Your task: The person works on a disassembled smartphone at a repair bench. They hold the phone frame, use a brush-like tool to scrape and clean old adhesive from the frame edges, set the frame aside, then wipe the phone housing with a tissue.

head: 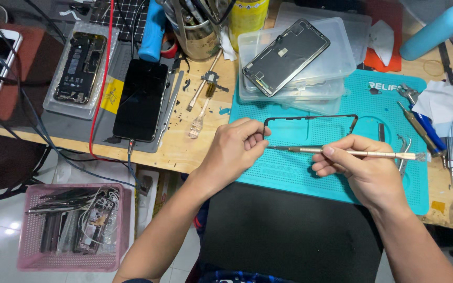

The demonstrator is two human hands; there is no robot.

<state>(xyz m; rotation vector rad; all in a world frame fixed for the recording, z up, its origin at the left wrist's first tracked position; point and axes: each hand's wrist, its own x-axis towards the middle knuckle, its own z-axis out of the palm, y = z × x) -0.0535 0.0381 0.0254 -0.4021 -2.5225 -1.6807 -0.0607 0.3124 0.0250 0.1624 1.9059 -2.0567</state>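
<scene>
A thin black phone frame [310, 117] is held over the teal work mat [300, 173]. My left hand [234, 149] pinches the frame's left side. My right hand [360, 165] grips a slim metal tool [363, 153] like a pen, its flat tip pointing left and meeting the frame near my left fingers. The frame's lower edge is hidden behind the tool and my hands.
Stacked clear plastic boxes [336, 63] carry a phone screen [285, 56]. A black phone [140, 99] and an opened phone [79, 67] lie at the left. Tweezers and screwdrivers [420, 126] lie at the right. A pink basket [72, 225] of parts stands on the floor.
</scene>
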